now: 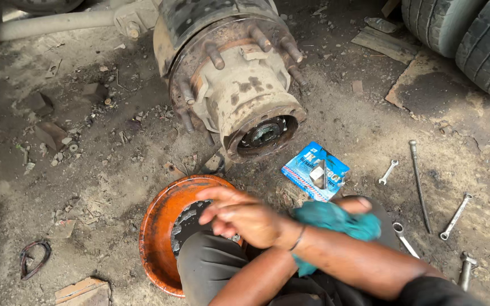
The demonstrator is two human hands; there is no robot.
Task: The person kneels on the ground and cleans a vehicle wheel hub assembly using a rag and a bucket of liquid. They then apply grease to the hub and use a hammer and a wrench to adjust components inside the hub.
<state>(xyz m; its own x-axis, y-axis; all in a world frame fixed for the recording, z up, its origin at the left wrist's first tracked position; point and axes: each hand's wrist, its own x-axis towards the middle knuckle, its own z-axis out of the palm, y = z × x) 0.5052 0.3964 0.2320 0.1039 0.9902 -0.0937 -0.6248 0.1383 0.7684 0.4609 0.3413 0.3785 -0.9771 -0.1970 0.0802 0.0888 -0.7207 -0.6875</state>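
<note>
My right hand (pixel 239 215) reaches across to the left above an orange basin (pixel 157 226), fingers loosely apart and holding nothing. My left hand (pixel 354 207) crosses beneath the right forearm and grips a teal cloth (pixel 336 222), which is pressed against that forearm near the wrist. A thin dark band circles the right wrist. Just beyond my hands, a rusty wheel hub (pixel 239 96) with several studs juts out over the dirt ground. A blue packet (pixel 316 170) lies between the hub and the cloth. My knee in dark trousers (pixel 211 266) covers part of the basin.
Wrenches lie on the dirt at the right: a small one (pixel 388 171), a larger one (pixel 456 215) and one by my arm (pixel 404 238), beside a long metal rod (pixel 419 184). Two tyres (pixel 472 34) stand at the top right. Scrap and stones litter the left.
</note>
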